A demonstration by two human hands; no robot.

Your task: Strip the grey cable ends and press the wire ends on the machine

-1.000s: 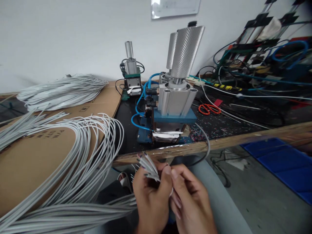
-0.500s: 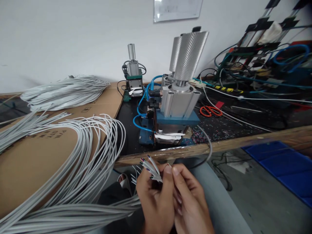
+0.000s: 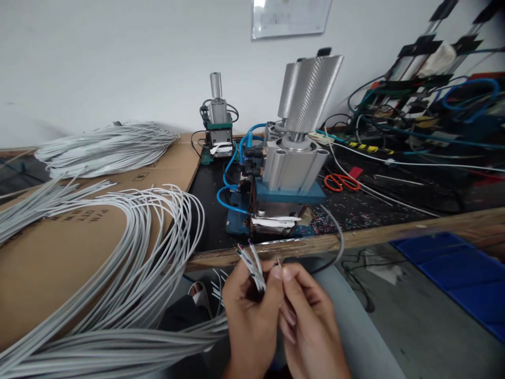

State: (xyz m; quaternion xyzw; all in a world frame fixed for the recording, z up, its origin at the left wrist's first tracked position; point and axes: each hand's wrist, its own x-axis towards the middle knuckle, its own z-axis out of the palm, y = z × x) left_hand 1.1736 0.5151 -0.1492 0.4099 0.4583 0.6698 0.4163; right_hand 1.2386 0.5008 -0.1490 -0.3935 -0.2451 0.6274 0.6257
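Near the table's front edge, my left hand point(image 3: 252, 316) is closed around several white cables point(image 3: 252, 268). Their cut ends stick up past the fingers, showing small coloured wire tips. My right hand point(image 3: 310, 318) meets it thumb to thumb, fingers curled in a pinch. A thin cable end with a reddish wire tip point(image 3: 278, 262) pokes up between the two thumbs; the rest of it is hidden by the fingers. From the left, a thick bundle of grey-white cables point(image 3: 130, 350) runs toward my left hand.
A pneumatic press point(image 3: 294, 163) stands just beyond my hands, with a smaller press point(image 3: 218, 121) behind it. Coiled cables point(image 3: 106, 150) lie on cardboard point(image 3: 51, 273) at left. Orange-handled scissors point(image 3: 341, 182) and coloured scraps lie right of the press. A blue panel point(image 3: 457, 284) is low at right.
The cable ends in my left hand have tilted more upright and moved slightly right. A reddish wire tip now shows between my thumbs. The view has shifted a little.
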